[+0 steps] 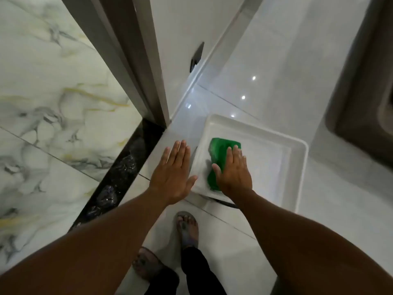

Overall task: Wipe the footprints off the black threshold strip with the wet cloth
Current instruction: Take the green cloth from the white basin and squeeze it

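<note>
**Two bare hands at a white tray beside a marked threshold strip**

Several pale shoe prints lie in a row along the black threshold strip (119, 177), which runs diagonally across the floor from the foot of the grey door frame (136, 67) toward the lower left. The strip separates veined marble flooring (49, 116) on the left from plain white floor tiles (265, 67) on the right. The green cloth (219, 154) is not on the strip; it lies inside a shallow white tray (297, 167) that rests on the white tiles, well to the right of the strip. The right hand (234, 173) is pressed flat on the cloth, palm down, fingers extended and together, thumb against the cloth's left edge; it covers the cloth rather than closing around it. The left hand (172, 175) is spread flat with fingers straight, holding nothing, over the white tile between the strip and the tray, its thumb reaching the tray's near-left rim; whether the palm touches the floor cannot be told. Both forearms are bare. Below the hands stand the person's two feet in sandals (187, 231), with dark trouser legs (204, 273) above them. A black fitting (197, 56) is mounted on the white panel behind the door frame. Small bright reflections of ceiling lights show on the glossy tiles.
</note>
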